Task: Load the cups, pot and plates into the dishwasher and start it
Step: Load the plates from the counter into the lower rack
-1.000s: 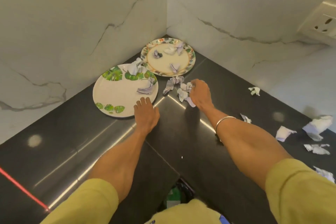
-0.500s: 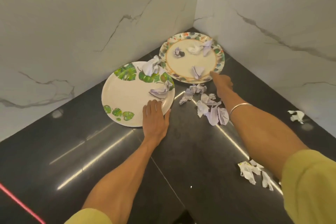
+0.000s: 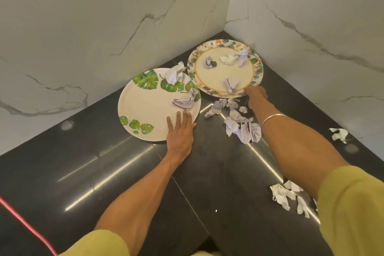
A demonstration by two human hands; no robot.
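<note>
Fingertips of right hand [image 3: 256, 97] hidden at near rim of floral-bordered plate [image 3: 212, 72]; whether pinching or only touching, cannot tell. Both upper arms cut off by bottom edge, yellow sleeves only partly seen. Print on crumpled paper scraps [image 3: 243, 127] too small to read.

Left hand [image 3: 181, 133] flat, fingers straight, pressing near rim of green-leaf plate [image 3: 145, 108], just left of floral-bordered plate and overlapping its edge. Two plates, both round, glossy, cream-centred, lying flat on dark polished countertop [image 3: 207, 172], floral-bordered plate deepest in corner of veined white marble walls [image 3: 83, 27]. Four paper wads on floral-bordered plate, two on green-leaf plate. Loose cluster of scraps just in front of floral-bordered plate, more well to its right. Thin metal bangle [image 3: 272, 118] on right wrist.
</note>
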